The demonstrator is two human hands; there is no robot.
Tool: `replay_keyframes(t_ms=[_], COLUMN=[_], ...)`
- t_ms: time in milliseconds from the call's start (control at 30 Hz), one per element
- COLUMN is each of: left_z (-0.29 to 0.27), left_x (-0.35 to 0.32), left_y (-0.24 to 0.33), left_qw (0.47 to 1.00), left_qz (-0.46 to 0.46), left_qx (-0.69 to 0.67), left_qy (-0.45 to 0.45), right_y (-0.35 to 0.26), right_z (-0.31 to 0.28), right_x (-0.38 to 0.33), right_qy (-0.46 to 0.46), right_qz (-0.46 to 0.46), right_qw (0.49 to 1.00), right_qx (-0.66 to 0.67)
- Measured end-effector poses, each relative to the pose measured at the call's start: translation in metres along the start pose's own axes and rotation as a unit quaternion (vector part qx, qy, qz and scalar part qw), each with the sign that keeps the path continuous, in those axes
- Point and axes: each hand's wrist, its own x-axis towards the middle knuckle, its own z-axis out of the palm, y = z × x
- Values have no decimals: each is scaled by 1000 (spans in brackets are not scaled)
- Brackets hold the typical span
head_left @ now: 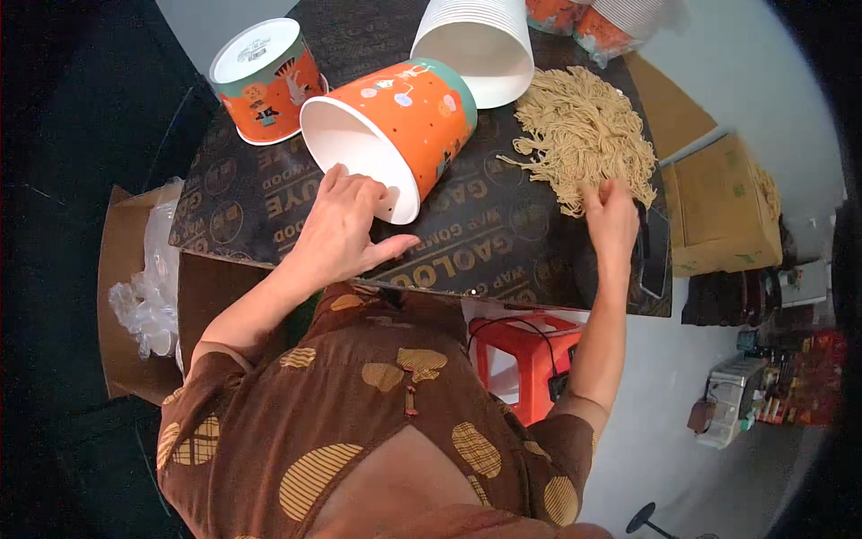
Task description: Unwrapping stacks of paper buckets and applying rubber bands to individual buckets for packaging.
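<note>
An orange paper bucket [417, 108] with a green band and cartoon prints lies on its side on the dark table, its white mouth toward me. My left hand [339, 220] is at the lower rim of that mouth, fingers bent over the edge and thumb stretched away; it does not grip the bucket. A small dark hole shows in the bucket's wall near the fingertips. On the right, my right hand [613, 216] pinches at the near edge of a loose heap of tan cords [588, 130]. Its fingertips are closed on the strands.
Another orange bucket [274, 94] stands upside down at the far left. A nested stack of white buckets [476, 54] lies behind the middle, with wrapped orange ones [611, 31] beyond. Cardboard boxes [723, 211] flank the table [503, 256]. A red stool [530, 359] is below its front edge.
</note>
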Motion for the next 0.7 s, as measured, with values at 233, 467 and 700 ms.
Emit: replay_keyframes(t_ms=[233,467,700], left_z=[8,7,5], left_x=[1,-1,-1], left_y=[-3,-3,-1], left_qw=[999,999,999], left_qz=[2,6,-10], left_qx=[5,17,14], left_qy=[33,38,29], right_y=[-10,1,2], right_z=[5,-14,-5], right_x=[-6,-16,-19], right_qy=[-204,-73,50], right_qz=[79,87,-67], right_qw=[857,832,975], right_qx=[467,543,205])
